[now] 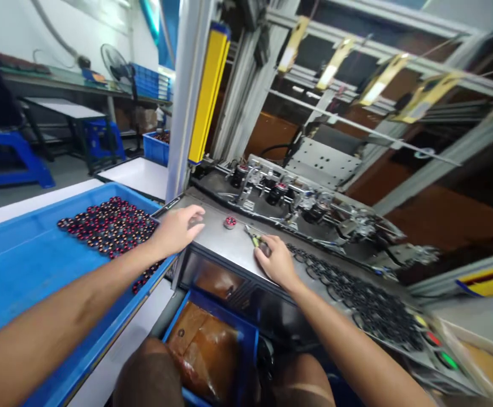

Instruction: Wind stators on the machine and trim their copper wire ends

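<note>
My left hand [177, 230] hovers at the left end of the metal worktop [212, 240]. Its fingers are curved and apart, with nothing between them. A small round part with a red-and-black top [230, 223] sits on the worktop between my two hands. My right hand [278, 261] is closed around the handles of small pliers [254, 237] with green-and-black grips, their jaws pointing up and left towards the round part. Right of that hand, a long heap of black rings [348, 288] covers the worktop.
At left, a blue tray [30, 282] holds many similar round parts [111, 226]. Behind the worktop stand machine fixtures [278, 192] under a metal frame. A yellow bar [210, 93] rises at the left post. Below, a blue bin [250, 350] contains plastic-covered cardboard. Red and green buttons [448, 359] lie far right.
</note>
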The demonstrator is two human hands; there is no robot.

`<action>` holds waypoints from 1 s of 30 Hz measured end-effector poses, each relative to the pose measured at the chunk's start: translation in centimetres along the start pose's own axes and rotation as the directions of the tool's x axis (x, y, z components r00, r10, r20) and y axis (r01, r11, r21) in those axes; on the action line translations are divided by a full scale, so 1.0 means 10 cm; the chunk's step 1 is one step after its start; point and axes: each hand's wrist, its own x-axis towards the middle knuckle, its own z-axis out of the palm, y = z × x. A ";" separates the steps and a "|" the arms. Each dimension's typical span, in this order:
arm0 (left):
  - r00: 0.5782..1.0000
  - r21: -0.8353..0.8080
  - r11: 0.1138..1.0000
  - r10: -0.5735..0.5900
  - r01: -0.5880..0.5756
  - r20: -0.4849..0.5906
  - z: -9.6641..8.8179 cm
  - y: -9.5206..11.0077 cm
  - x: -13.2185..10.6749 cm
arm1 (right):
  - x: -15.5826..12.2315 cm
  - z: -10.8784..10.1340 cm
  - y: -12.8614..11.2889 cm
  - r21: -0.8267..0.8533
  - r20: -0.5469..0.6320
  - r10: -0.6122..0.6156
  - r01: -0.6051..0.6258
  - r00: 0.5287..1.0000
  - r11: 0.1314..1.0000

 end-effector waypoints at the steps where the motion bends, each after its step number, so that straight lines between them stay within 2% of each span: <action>1: 0.999 -0.010 1.000 -0.004 0.004 0.038 0.14 0.05 0.18 | -0.01 -0.01 -0.01 0.005 -0.003 0.002 -0.002 1.000 1.000; 4: 0.989 -0.059 0.998 -0.011 0.019 0.146 0.51 0.10 0.55 | -0.05 -0.03 -0.04 0.007 -0.008 0.005 -0.004 1.000 1.000; 7: 0.972 -0.144 0.989 0.012 0.022 0.233 0.72 0.13 0.68 | -0.09 -0.05 -0.04 -0.004 -0.007 0.004 -0.004 1.000 1.000; 10: 0.971 -0.202 0.979 0.023 0.026 0.237 0.79 0.19 0.65 | -0.13 -0.06 -0.03 0.001 0.000 0.007 -0.007 1.000 1.000; 14: 0.991 -0.231 0.973 0.002 0.030 0.134 0.68 0.41 0.42 | -0.18 -0.08 -0.06 0.073 0.017 0.006 -0.007 1.000 0.997; 16: 0.998 -0.251 0.968 0.006 0.010 0.066 0.57 0.63 0.18 | -0.18 -0.12 -0.09 0.143 0.026 -0.006 0.002 1.000 0.990; 18: 1.000 -0.267 0.964 0.025 -0.023 0.003 0.48 0.89 -0.18 | -0.16 -0.21 -0.13 0.229 0.020 -0.027 0.021 0.999 0.973; 20: 0.996 -0.290 0.954 0.056 -0.075 -0.070 0.43 1.15 -0.64 | -0.17 -0.35 -0.18 0.328 -0.019 -0.047 0.051 0.999 0.943; 22: 0.963 -0.339 0.921 0.108 -0.190 -0.245 0.43 1.34 -1.18 | -0.32 -0.51 -0.26 0.441 -0.083 -0.054 0.085 0.995 0.894; 24: 0.908 -0.300 0.909 0.161 -0.289 -0.386 0.46 1.46 -1.71 | -0.64 -0.65 -0.38 0.569 -0.128 -0.050 0.115 0.991 0.814; 26: 0.871 -0.223 0.917 0.205 -0.331 -0.446 0.50 1.55 -2.13 | -1.12 -0.77 -0.51 0.699 -0.116 -0.068 0.130 0.991 0.703; 28: 0.853 -0.168 0.916 0.255 -0.364 -0.456 0.55 1.64 -2.38 | -1.63 -0.89 -0.63 0.801 -0.072 -0.102 0.118 0.992 0.587; 30: 0.850 -0.174 0.896 0.305 -0.409 -0.430 0.61 1.72 -2.47 | -2.06 -1.03 -0.72 0.872 -0.068 -0.100 0.108 0.993 0.478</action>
